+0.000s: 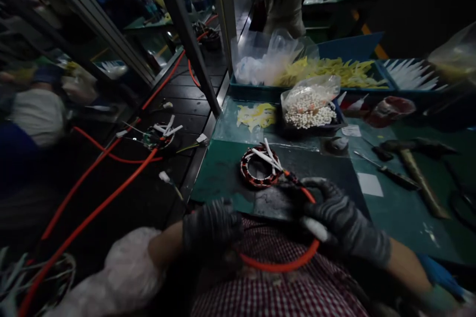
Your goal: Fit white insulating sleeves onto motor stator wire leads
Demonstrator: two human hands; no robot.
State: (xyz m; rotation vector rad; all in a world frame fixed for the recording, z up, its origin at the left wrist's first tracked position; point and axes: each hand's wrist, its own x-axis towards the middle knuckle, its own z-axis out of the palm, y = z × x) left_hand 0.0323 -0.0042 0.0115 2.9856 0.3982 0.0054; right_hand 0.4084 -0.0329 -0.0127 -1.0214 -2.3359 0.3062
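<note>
**Orange cable [279,266] curves across lower centre**

Left of the lower centre, the gloved left hand [212,225] is curled; whether it grips the cable, I cannot tell. In mid-frame, 1 coiled wire bundle [266,157] at the cable's end lies on the green bench [217,168]. Further right, the gloved right hand [340,218] bends beside the cable, its grip unclear. At right lies 1 hammer [418,176].

This is a factory workshop for wiring: on the green-topped work bench [223,168] lie a wooden-handled metal hammer [424,182] and a slim, dark-handled screwdriver [402,178], with a long blue plastic tray [256,88] of small yellow and white parts along its far side. Left of the bench, thick orange cables [89,218] with white-ended wires lie on a dark slatted track [186,104] beside grey metal posts [188,25].
</note>
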